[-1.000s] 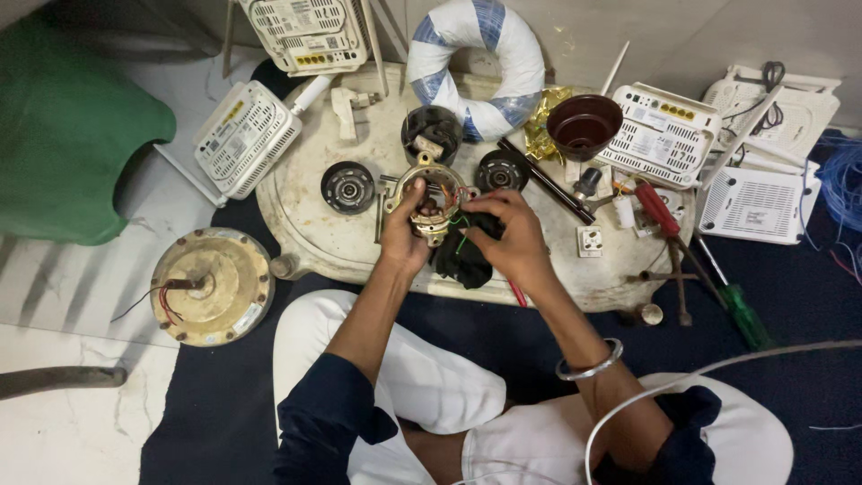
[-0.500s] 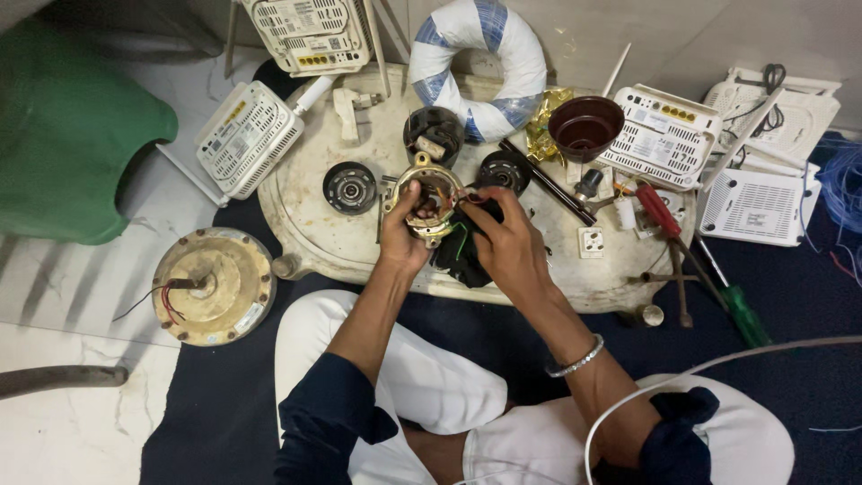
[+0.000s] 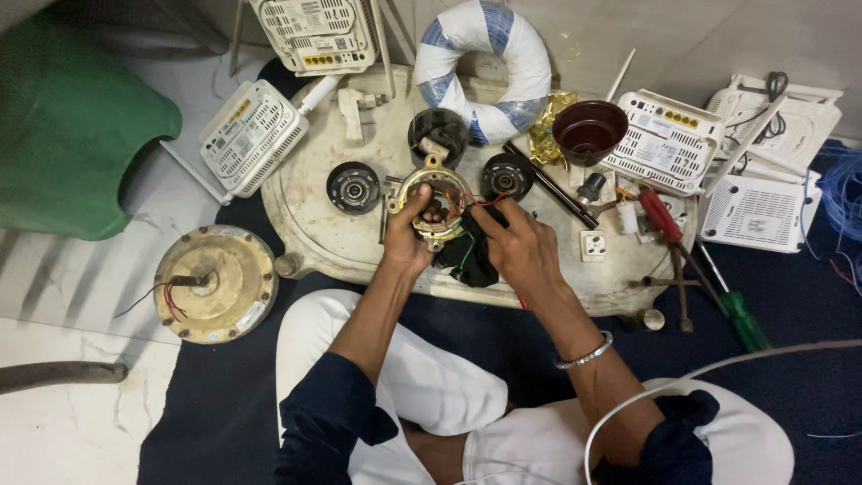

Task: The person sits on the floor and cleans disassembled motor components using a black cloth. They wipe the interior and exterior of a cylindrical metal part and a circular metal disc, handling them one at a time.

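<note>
At frame centre, the left hand (image 3: 406, 241) grips the motor winding ring (image 3: 433, 205) steady while right hand (image 3: 516, 247) fingers pinch its red wire (image 3: 480, 201).

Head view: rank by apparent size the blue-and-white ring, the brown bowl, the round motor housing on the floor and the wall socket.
1. Blue-and-white ring and round motor housing: too alike to rank.
2. Brown bowl.
3. Wall socket, clearly smallest.

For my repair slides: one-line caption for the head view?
Left hand grips a motor stator ring while right hand fingers its wires, over a cluttered round tray.
</note>
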